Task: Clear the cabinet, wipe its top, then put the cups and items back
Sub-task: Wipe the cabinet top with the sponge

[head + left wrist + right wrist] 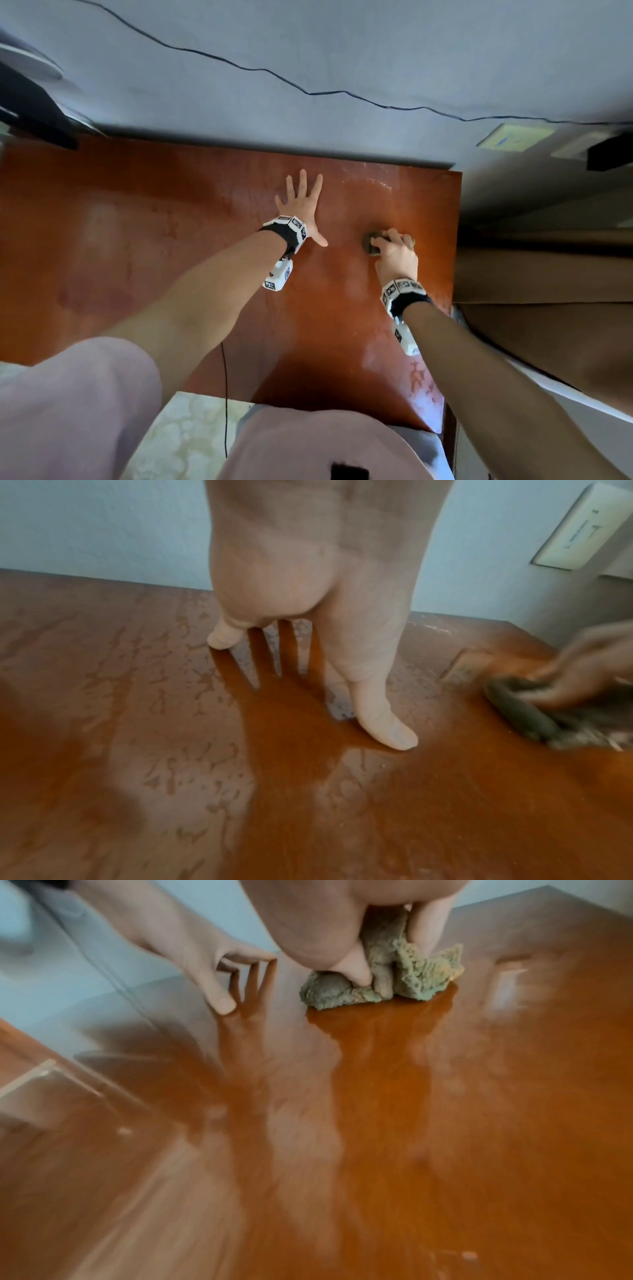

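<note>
One bunched green cloth sits on the cabinet top toward its right rear, directly under the right hand, whose fingers and thumb curl into its folds. One left hand presses flat just to its left, fingers spread. No cups or other items show on the cabinet.

Glossy orange-brown cabinet top, grey-green cloth, pale blue wall
</note>
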Demonstrator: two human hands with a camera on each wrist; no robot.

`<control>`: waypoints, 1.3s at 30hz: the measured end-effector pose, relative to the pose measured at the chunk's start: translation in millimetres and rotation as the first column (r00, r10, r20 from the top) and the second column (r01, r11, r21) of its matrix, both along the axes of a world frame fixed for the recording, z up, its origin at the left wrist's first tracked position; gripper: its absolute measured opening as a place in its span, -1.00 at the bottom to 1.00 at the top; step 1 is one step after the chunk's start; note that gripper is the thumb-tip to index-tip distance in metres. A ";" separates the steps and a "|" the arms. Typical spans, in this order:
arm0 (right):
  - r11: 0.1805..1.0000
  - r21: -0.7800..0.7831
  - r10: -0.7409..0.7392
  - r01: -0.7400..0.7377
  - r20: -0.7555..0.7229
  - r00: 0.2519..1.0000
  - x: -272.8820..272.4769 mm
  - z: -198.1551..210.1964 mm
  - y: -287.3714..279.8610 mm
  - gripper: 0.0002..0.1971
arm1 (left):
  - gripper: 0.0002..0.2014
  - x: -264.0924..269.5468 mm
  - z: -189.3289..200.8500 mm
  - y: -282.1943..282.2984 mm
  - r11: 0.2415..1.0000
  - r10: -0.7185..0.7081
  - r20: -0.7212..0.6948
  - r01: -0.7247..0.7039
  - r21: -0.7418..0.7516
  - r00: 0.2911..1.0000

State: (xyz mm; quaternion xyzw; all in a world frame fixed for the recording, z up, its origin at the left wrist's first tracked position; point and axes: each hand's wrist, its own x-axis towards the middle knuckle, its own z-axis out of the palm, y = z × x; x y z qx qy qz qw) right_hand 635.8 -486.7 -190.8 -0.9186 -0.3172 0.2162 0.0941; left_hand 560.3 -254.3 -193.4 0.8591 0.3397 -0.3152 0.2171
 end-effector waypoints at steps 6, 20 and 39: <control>0.999 0.018 -0.047 0.047 0.001 0.999 64.7 -3.0 47.5 -0.53 | 0.69 1.4 -8.4 -1.7 0.999 -0.012 0.019 0.012 0.033 1.000; 0.996 0.092 -0.019 0.014 0.058 0.998 128.9 -12.0 124.1 -0.59 | 0.69 -0.5 -13.0 2.0 0.999 0.041 0.063 -0.043 0.024 0.997; 0.996 0.056 -0.070 0.068 0.037 0.997 104.3 -4.1 48.0 -0.57 | 0.70 5.2 -7.6 -3.5 0.999 0.042 0.019 -0.042 0.019 0.999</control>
